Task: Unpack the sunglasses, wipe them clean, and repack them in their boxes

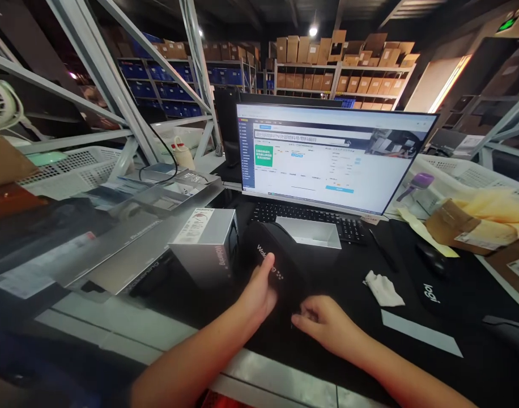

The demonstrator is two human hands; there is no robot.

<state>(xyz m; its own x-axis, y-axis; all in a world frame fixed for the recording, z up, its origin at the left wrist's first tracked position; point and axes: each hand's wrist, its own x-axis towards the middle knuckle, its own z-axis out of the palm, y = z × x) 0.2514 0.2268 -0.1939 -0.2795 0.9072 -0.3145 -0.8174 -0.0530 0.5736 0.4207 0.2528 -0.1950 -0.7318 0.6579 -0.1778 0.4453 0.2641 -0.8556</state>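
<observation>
My left hand (262, 292) is wrapped round a black rounded case (280, 246) with white lettering, its thumb lying across the front. The case is held tilted over the black desk mat. By its lower right edge, my right hand (321, 318) is closed with thumb and forefinger pinched; what lies between them is too small and dark to make out. Left of the case stands a grey printed carton (200, 255) with a white label on top. Behind the case, a small open white box (313, 232) sits in front of the keyboard (297, 213).
A monitor (327, 158) stands at the back. On the right lie a crumpled white tissue (383, 289), a pale strip (421, 333), a mouse (432, 258) and a brown carton (467, 226). Several flat grey boxes (136, 241) and a white basket (76, 173) occupy the left.
</observation>
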